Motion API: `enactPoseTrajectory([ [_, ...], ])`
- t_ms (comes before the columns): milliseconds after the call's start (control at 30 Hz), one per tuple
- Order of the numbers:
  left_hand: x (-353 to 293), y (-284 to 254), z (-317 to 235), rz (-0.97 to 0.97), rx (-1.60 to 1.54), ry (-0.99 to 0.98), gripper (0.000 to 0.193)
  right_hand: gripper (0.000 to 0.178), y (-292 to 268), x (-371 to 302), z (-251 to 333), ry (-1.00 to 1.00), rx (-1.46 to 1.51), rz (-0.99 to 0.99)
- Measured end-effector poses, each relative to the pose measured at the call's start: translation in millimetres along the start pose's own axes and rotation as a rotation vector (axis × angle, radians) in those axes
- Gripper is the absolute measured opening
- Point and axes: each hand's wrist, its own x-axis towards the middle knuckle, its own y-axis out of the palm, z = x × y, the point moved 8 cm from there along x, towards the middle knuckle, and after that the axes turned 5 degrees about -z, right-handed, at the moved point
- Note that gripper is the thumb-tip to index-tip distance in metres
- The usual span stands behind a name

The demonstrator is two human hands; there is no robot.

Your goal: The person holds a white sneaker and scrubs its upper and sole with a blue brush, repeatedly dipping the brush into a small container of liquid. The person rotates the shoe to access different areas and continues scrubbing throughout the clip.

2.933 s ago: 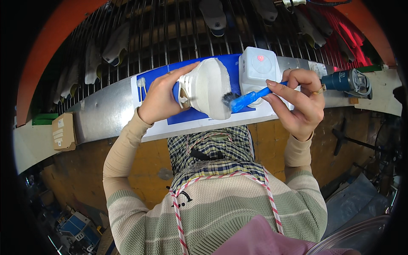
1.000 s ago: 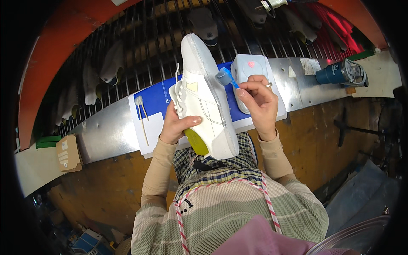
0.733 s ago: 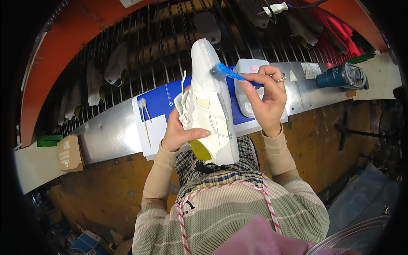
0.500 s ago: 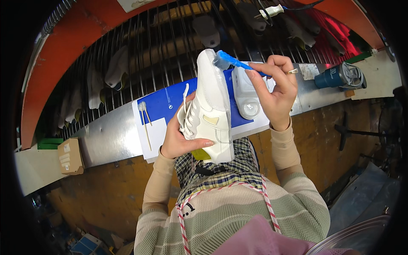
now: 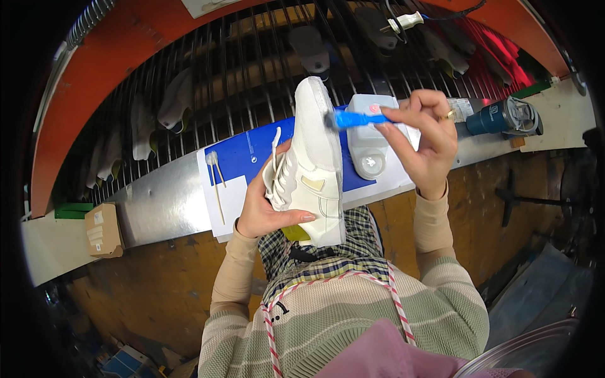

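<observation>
The left hand (image 5: 268, 205) grasps a white shoe (image 5: 312, 164) from the side, thumb across the upper near the heel, fingers behind the laces. The shoe is held clear of the bench, toe pointing away from the person, heel just above the checked apron (image 5: 315, 258). The right hand (image 5: 425, 135) pinches a blue brush (image 5: 356, 118) between thumb and fingers; its head touches the shoe at the toe end, on the right edge near the sole line.

Step in hand, as judged: brushing a coating or cleaner along the toe edge of the shoe. How much of the edge is already covered cannot be told from this view.

Behind the brush, a translucent white container (image 5: 372, 135) lies on a blue mat (image 5: 239, 157) over a white sheet (image 5: 230, 201), on a metal bench (image 5: 157, 201). Two thin sticks (image 5: 217, 183) lie on the sheet, left of the shoe. A dark blue cylinder tool (image 5: 504, 116) sits on the bench to the right. A small cardboard box (image 5: 103, 230) sits at the far left. A wire rack (image 5: 252, 69) behind the bench carries soles and shoe parts.

Next move, as judged: it calls for a steady left grip, a light brush stroke kept on the edge and off the upper, and a turn of the shoe to present the uncoated side.
</observation>
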Motion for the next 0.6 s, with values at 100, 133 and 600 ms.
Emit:
enactPoseTrajectory([
  [100,-1,-2,2,-0.017,0.008,-0.027,0.117,0.025,-3,-8,6,0.009,-0.002,0.008],
  [133,-1,0,2,-0.010,0.034,-0.015,0.117,0.024,-7,-8,6,-0.004,-0.009,-0.011],
  [600,-4,4,-6,0.012,-0.005,-0.018,0.116,0.027,-8,7,4,-0.088,0.005,0.011],
])
